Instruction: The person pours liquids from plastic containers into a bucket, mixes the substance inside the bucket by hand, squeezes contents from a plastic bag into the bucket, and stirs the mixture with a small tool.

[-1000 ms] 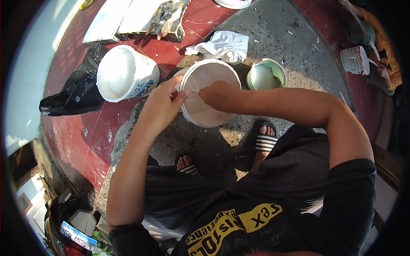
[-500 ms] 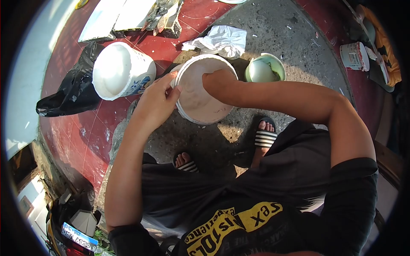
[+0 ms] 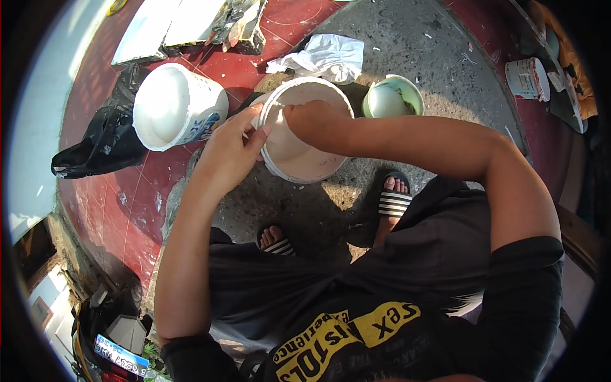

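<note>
A white bucket [image 3: 321,167] with a pale, pinkish-beige inside stands between my feet and the white cloth. My left hand [image 3: 238,140] grips its left rim, thumb on the near edge and fingers around the outside. Down in the bucket's mouth is my right hand [image 3: 312,124], its back turned up and its fingers curled under. Whatever those fingers hold, if anything, is hidden. Just left of my left hand sits a second white bucket [image 3: 207,108], tilted toward the camera, with a smooth white inside. A pale green tub [image 3: 417,102] with white contents is right of the middle bucket.
A crumpled white cloth [image 3: 334,54] lies behind the bucket. At left a black plastic bag [image 3: 95,143] rests on red tiles. A paint-marked white tub [image 3: 527,79] stands far right. White boards [image 3: 149,32] lie at the back. Concrete floor [image 3: 445,70] surrounds the buckets.
My right hand has moved left inside the bucket, closer to the rim held by my left hand. My left hand keeps its grip. The view has shifted slightly.
</note>
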### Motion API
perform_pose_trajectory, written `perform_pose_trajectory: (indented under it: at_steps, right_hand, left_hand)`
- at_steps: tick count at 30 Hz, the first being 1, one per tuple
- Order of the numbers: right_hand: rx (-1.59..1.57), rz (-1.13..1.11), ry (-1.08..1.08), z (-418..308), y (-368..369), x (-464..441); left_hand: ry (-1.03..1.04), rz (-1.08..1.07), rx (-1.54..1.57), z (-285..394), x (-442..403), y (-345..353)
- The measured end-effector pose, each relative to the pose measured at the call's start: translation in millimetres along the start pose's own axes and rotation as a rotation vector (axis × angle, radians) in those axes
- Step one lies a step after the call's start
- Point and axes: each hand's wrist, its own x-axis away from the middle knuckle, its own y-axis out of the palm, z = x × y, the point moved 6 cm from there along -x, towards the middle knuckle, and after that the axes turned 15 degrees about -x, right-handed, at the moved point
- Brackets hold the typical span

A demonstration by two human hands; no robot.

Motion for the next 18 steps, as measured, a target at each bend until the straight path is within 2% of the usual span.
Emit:
perform_pose_trajectory:
  at_steps: [1,5,7,11,13,14,16,18]
  right_hand:
    - [-0.069,0.011,-0.080,-7.3,2.0,1.7]
    - [-0.042,-0.102,-0.116,-12.4,11.4,9.7]
    - [0.010,-0.120,0.049,1.9,1.4,8.5]
    - [0.019,-0.079,0.151,-2.4,-14.7,-6.6]
    - [-0.028,-0.031,-0.153,-18.2,-4.2,-7.6]
    - [-0.029,-0.030,-0.154,-16.1,1.4,-5.2]
    - [0.002,-0.179,-0.162,-15.7,15.3,3.0]
    - [0.045,-0.136,-0.080,-4.1,5.4,4.9]
  left_hand:
    - [-0.018,-0.010,0.026,-1.1,0.0,0.6]
    - [-0.071,0.033,0.085,-6.3,2.4,-1.8]
    - [-0.061,0.030,0.055,-5.8,3.6,-4.4]
    - [-0.055,-0.045,0.023,-5.1,0.3,-3.6]
    - [-0.068,-0.045,0.037,-5.2,-0.4,-2.7]
    - [-0.083,-0.042,0.052,-6.7,-0.3,-2.9]
    - [-0.080,-0.008,0.043,-17.0,0.2,-0.6]
    - [-0.074,0.029,0.042,-21.0,0.0,-3.0]
